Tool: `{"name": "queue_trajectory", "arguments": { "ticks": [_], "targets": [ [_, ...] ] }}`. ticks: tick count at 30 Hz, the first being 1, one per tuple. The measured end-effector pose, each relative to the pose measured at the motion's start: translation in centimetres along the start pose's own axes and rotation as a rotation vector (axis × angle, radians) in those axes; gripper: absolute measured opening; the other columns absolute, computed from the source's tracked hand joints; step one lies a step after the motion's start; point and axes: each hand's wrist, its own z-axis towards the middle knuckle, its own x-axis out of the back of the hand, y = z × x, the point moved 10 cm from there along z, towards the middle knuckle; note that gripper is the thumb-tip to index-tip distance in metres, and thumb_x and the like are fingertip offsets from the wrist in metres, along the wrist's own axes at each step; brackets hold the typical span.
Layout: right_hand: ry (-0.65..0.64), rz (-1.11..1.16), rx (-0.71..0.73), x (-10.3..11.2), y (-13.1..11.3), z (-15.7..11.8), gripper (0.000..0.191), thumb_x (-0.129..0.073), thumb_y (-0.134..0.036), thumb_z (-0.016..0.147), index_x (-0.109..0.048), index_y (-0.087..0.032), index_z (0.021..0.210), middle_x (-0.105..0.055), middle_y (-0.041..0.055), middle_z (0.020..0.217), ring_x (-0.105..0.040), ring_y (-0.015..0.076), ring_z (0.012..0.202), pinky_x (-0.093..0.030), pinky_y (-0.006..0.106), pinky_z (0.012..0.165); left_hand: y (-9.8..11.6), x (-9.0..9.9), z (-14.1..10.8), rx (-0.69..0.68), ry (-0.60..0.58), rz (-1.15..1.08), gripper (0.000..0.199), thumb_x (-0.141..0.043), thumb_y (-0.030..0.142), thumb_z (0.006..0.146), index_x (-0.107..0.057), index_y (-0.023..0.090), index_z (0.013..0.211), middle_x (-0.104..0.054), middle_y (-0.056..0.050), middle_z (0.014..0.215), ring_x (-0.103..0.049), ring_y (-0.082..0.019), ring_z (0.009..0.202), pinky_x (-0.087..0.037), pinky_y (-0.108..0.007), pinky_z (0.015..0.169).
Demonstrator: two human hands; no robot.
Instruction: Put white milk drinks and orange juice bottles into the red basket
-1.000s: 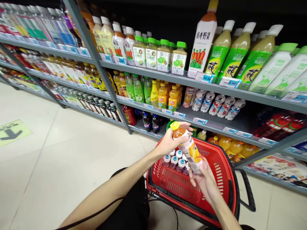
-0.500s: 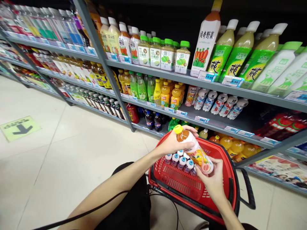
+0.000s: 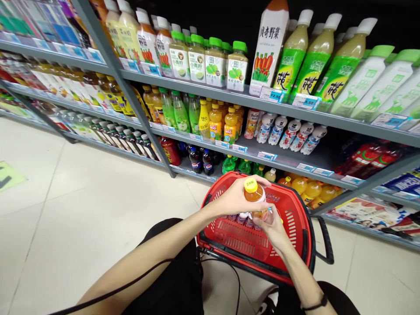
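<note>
Between my two hands is a juice bottle [image 3: 255, 193] with a yellow cap, amber liquid and a pale label, standing more upright over the basket. My left hand [image 3: 236, 197] wraps round its upper part, just below the cap. Lower down, my right hand [image 3: 269, 225] has its fingers against the bottle's side; most of the label is hidden behind the hands. Beneath them is a red shopping basket [image 3: 241, 247] with slotted walls. Several small bottles [image 3: 242, 218] stand inside it, partly covered by my hands.
Grey drink shelves [image 3: 203, 89] run across the view beyond the basket, lined with bottles and price tags. The basket's black handle [image 3: 325, 240] sticks out to the right. A dark cable [image 3: 131, 280] crosses my left arm. Pale floor tiles [image 3: 85, 197] extend left.
The bottle has tipped from lying slanted, label showing, to nearly upright with its cap towards me. My right hand has moved left and up, closer to my left hand. The view has shifted slightly.
</note>
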Motion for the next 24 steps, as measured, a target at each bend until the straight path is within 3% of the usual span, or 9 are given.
{"name": "queue_trajectory", "arguments": {
  "ticks": [5,13,16,18,21,24],
  "targets": [
    [-0.022,-0.011,-0.050,-0.4,0.2,-0.5,0.059,-0.093,-0.034,0.078,-0.049,-0.027,0.118,-0.071,0.0083,0.127,-0.074,0.0266,0.111,-0.061,0.039,0.089,0.0,0.0,-0.1,-0.005,-0.003,0.000,0.057,-0.088,0.035,0.077,-0.066,0.013,0.125,-0.071,-0.014,0.124,-0.068,-0.023,0.111,-0.052,-0.039,0.104],
    [-0.028,0.093,-0.059,-1.2,0.3,-0.6,0.064,-0.097,-0.031,0.072,-0.053,-0.028,0.119,-0.073,0.0051,0.120,-0.073,0.0252,0.109,-0.059,0.045,0.099,0.0,0.2,-0.4,0.001,-0.016,-0.007,0.060,-0.088,0.038,0.076,-0.068,0.017,0.129,-0.071,-0.011,0.121,-0.066,-0.024,0.115,-0.050,-0.038,0.103],
    [-0.058,0.142,-0.120,-2.1,0.1,-1.2,0.061,-0.097,-0.031,0.072,-0.056,-0.027,0.117,-0.073,0.0055,0.120,-0.073,0.0266,0.109,-0.062,0.044,0.091,-0.3,0.5,0.0,-0.002,-0.019,-0.130,0.052,-0.073,0.053,0.088,-0.071,0.017,0.126,-0.071,-0.013,0.125,-0.066,-0.026,0.117,-0.049,-0.039,0.104],
    [-0.098,0.152,-0.187,-2.9,0.1,-1.7,0.057,-0.096,-0.030,0.073,-0.058,-0.026,0.116,-0.074,0.0057,0.117,-0.074,0.0266,0.104,-0.062,0.041,0.085,-0.6,1.1,0.5,0.004,0.008,-0.279,0.057,-0.056,0.065,0.094,-0.074,0.016,0.119,-0.071,-0.015,0.130,-0.065,-0.029,0.121,-0.047,-0.041,0.107],
    [-0.166,0.158,-0.236,-4.0,-0.4,-2.3,0.052,-0.091,-0.033,0.080,-0.062,-0.023,0.122,-0.075,0.0074,0.111,-0.075,0.0247,0.093,-0.061,0.035,0.076,-1.7,2.5,1.1,0.077,0.097,-0.514,0.075,-0.041,0.075,0.093,-0.075,0.012,0.114,-0.070,-0.018,0.134,-0.061,-0.034,0.129,-0.045,-0.045,0.112],
    [-0.211,0.187,-0.222,-4.7,-1.0,-2.4,0.041,-0.082,-0.045,0.090,-0.067,-0.018,0.118,-0.077,0.0102,0.103,-0.074,0.0207,0.078,-0.058,0.029,0.068,-2.9,4.0,1.1,0.149,0.230,-0.671,0.086,-0.041,0.082,0.088,-0.072,0.009,0.121,-0.067,-0.020,0.138,-0.057,-0.037,0.135,-0.043,-0.048,0.114]
  ]
}}
